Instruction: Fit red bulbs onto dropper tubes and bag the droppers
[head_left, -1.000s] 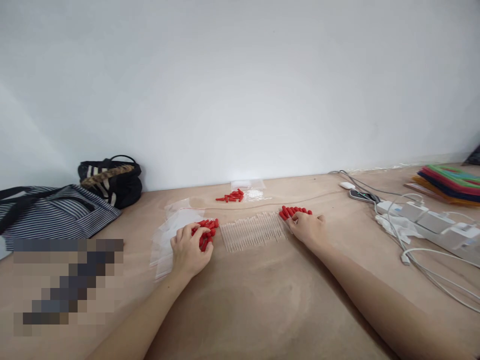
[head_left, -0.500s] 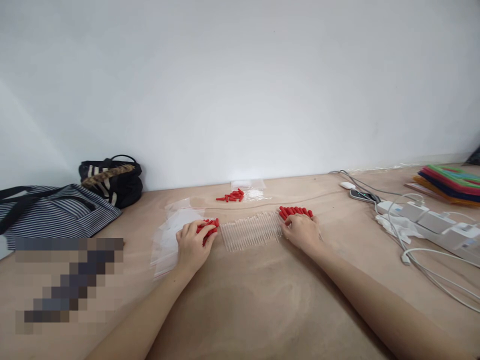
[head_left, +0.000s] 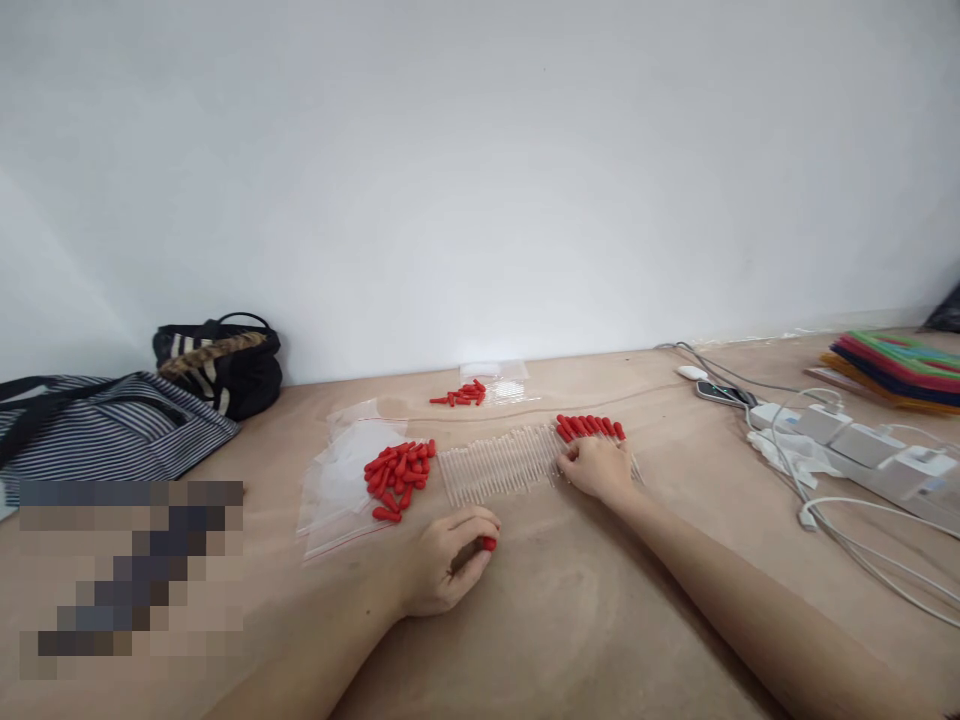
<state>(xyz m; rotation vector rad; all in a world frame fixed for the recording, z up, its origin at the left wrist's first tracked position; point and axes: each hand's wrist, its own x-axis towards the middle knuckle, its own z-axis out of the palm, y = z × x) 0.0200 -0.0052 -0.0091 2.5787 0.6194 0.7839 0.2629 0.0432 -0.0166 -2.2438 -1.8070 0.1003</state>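
My left hand is closed over the near part of the table, pinching a red rubber bulb between thumb and fingers. A loose pile of red rubber bulbs lies behind it on clear plastic bags. A row of thin clear tubes lies side by side in the middle. At the row's right end, my right hand rests with its fingers closed on the tubes; what they grip is hidden. Just beyond that hand, several red bulbs sit in a line on the tube ends.
Smaller red pieces lie by a clear bag near the wall. Striped and black bags stand at left. On the right are a phone-like device, a power strip with chargers, white cables and stacked coloured sheets.
My left hand has left the bulb pile and come nearer and to the right, carrying a red rubber bulb. My right hand has stayed at the tubes' right end.
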